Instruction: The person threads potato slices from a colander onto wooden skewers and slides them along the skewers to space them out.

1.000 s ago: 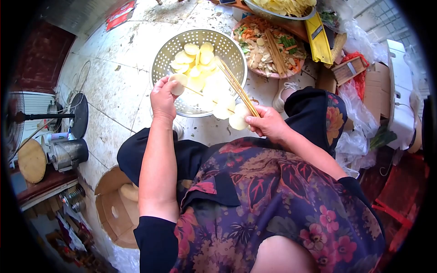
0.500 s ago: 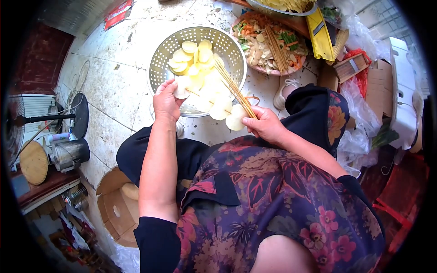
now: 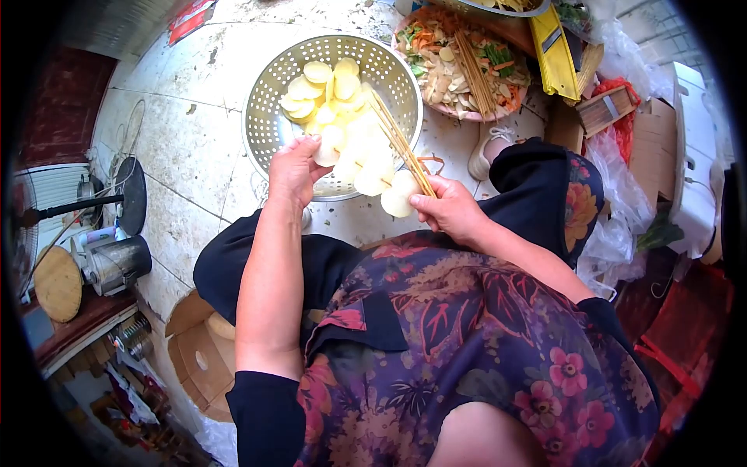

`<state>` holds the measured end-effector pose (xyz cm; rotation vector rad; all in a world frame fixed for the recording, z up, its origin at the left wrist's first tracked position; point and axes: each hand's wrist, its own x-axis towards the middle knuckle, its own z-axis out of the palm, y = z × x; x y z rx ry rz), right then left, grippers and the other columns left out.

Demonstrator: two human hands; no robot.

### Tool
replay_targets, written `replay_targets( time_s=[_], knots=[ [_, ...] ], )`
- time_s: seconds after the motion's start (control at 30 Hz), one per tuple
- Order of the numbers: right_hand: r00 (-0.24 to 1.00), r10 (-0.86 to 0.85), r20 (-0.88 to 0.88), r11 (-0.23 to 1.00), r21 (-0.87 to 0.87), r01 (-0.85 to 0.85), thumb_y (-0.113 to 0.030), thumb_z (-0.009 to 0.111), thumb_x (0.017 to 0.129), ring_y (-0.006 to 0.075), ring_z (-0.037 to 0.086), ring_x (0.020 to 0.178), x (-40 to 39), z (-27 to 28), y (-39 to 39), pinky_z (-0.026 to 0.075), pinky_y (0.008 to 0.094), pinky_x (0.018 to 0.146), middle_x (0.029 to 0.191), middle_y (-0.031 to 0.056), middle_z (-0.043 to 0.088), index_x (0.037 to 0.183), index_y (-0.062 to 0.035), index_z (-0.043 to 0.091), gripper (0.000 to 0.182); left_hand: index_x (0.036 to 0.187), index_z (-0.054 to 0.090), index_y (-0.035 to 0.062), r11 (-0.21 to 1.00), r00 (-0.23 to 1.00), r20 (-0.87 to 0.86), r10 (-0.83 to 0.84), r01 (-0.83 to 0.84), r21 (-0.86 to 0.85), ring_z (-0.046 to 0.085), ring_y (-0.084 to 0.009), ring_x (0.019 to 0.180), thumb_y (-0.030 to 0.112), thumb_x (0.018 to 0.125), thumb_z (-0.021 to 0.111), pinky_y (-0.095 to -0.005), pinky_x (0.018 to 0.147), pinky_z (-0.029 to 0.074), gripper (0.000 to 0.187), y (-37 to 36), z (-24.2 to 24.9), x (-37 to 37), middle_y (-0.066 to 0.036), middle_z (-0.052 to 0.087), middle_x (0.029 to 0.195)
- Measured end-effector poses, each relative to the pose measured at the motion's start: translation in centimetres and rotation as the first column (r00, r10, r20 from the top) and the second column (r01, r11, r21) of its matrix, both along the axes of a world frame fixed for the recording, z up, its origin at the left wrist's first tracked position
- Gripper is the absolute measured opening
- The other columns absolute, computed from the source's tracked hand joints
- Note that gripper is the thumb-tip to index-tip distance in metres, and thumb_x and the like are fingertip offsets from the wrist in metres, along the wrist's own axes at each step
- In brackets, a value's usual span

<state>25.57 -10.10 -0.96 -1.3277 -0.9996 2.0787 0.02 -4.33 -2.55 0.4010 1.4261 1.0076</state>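
Note:
Over a perforated metal colander (image 3: 268, 101), my left hand (image 3: 294, 170) pinches a pale round slice (image 3: 327, 155) between thumb and fingers. My right hand (image 3: 450, 208) is closed on a bundle of thin wooden skewers (image 3: 403, 148), whose far ends reach over the colander. Pale slices, one of them (image 3: 398, 194) right beside my right fingertips, hang in a row between my two hands. The skewer through them is mostly hidden. More yellow slices (image 3: 317, 72) are heaped inside the colander, and its middle is washed out by glare.
Right of the colander stands a basin of cut vegetables (image 3: 436, 70) with skewers on top. Beyond it are a yellow slicer (image 3: 554, 58), a metal bowl (image 3: 537, 11) and plastic bags (image 3: 615, 187). An open cardboard box (image 3: 198, 354) sits at lower left.
My left hand has moved slightly right, closer to my right hand, with its slice. The slices between my hands sit closer together. The whole view has shifted a little.

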Motion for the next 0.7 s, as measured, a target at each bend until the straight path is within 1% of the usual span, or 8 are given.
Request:
replay_targets(
  time_s=[0.17, 0.3, 0.4, 0.43, 0.5, 0.57, 0.63, 0.7],
  knots=[
    [0.986, -0.157, -0.052, 0.984, -0.092, 0.152, -0.014, 0.058, 0.09, 0.0043, 0.042, 0.043, 0.7, -0.4, 1.2, 0.034, 0.0171, 0.039, 0.063, -0.0011, 0.053, 0.094, -0.0042, 0.058, 0.01, 0.103, 0.053, -0.0003, 0.996, 0.997, 0.005, 0.079, -0.08, 0.04, 0.064, -0.0193, 0.076, 0.017, 0.087, 0.059, -0.0317, 0.069, 0.055, 0.024, 1.2, -0.3, -0.7, -0.01, 0.062, 0.091],
    [0.959, -0.274, -0.069, 0.957, -0.116, 0.265, -0.014, 0.058, 0.09, 0.0035, 0.042, 0.044, 1.3, 0.1, 2.0, 0.034, 0.0164, 0.039, 0.064, -0.0017, 0.053, 0.094, -0.0044, 0.058, 0.01, 0.105, 0.055, 0.0021, 0.998, 0.932, -0.357, 0.057, -0.045, 0.042, 0.063, -0.0186, 0.074, 0.016, 0.084, 0.061, -0.0284, 0.063, 0.053, 0.026, 2.2, -3.0, -3.0, -0.008, 0.061, 0.091],
    [0.958, -0.28, -0.068, 0.956, -0.115, 0.271, -0.014, 0.057, 0.09, 0.0032, 0.043, 0.046, 1.3, 0.0, 2.2, 0.035, 0.0162, 0.04, 0.065, -0.0016, 0.053, 0.094, -0.0042, 0.058, 0.01, 0.086, 0.064, -0.0002, 0.944, 0.598, -0.74, -0.308, 0.291, -0.158, 0.065, -0.02, 0.074, 0.021, 0.078, 0.066, -0.0316, 0.066, 0.05, 0.023, 2.5, -6.0, -3.6, -0.012, 0.068, 0.08],
    [0.959, -0.276, -0.067, 0.958, -0.102, 0.268, -0.014, 0.058, 0.09, 0.0032, 0.044, 0.046, 1.3, -0.1, 2.2, 0.036, 0.0162, 0.04, 0.065, -0.0015, 0.054, 0.094, -0.0042, 0.058, 0.01, 0.086, 0.064, -0.0002, 0.942, 0.599, -0.738, -0.312, 0.294, -0.16, 0.065, -0.02, 0.074, 0.021, 0.078, 0.066, -0.0316, 0.066, 0.05, 0.023, 2.5, -5.8, -3.1, -0.012, 0.068, 0.08],
    [0.96, -0.275, -0.052, 0.958, -0.101, 0.268, -0.014, 0.057, 0.09, 0.0033, 0.043, 0.045, 1.1, -0.2, 2.1, 0.035, 0.0161, 0.039, 0.065, -0.0011, 0.054, 0.096, -0.0038, 0.057, 0.011, 0.086, 0.065, 0.0004, 0.786, 0.161, -0.839, -0.52, 0.475, -0.396, 0.065, -0.0277, 0.081, 0.027, 0.075, 0.069, -0.0363, 0.073, 0.05, 0.029, 2.1, -4.9, -1.0, -0.015, 0.068, 0.087],
    [0.962, -0.271, -0.038, 0.959, -0.097, 0.266, -0.013, 0.057, 0.091, 0.0035, 0.042, 0.043, 1.0, -0.2, 2.1, 0.033, 0.016, 0.038, 0.065, -0.0008, 0.054, 0.098, -0.0035, 0.057, 0.012, 0.09, 0.065, 0.0014, 0.725, 0.14, -0.774, -0.618, 0.483, -0.492, 0.064, -0.0312, 0.088, 0.033, 0.072, 0.071, -0.0385, 0.076, 0.05, 0.037, 2.0, -4.6, 0.3, -0.017, 0.067, 0.093],
    [0.966, -0.255, -0.041, 0.964, -0.085, 0.251, -0.013, 0.059, 0.089, 0.0035, 0.044, 0.047, 1.0, -0.1, 2.0, 0.037, 0.0161, 0.041, 0.066, -0.0008, 0.054, 0.093, -0.0035, 0.058, 0.011, 0.097, 0.064, 0.0024, 0.642, -0.063, -0.747, -0.662, 0.466, -0.609, 0.064, -0.0293, 0.093, 0.033, 0.072, 0.071, -0.0387, 0.079, 0.051, 0.041, 2.1, -4.3, 1.3, -0.017, 0.066, 0.1],
    [0.969, -0.244, -0.03, 0.967, -0.08, 0.241, -0.013, 0.059, 0.089, 0.0036, 0.044, 0.047, 1.0, -0.2, 1.9, 0.037, 0.0162, 0.041, 0.066, -0.0006, 0.054, 0.093, -0.0034, 0.058, 0.011, 0.102, 0.062, 0.0033, 0.622, -0.097, -0.731, -0.675, 0.458, -0.635, 0.063, -0.0291, 0.095, 0.033, 0.071, 0.071, -0.0388, 0.081, 0.051, 0.043, 2.5, -4.7, 1.5, -0.017, 0.064, 0.105]
  ],
)
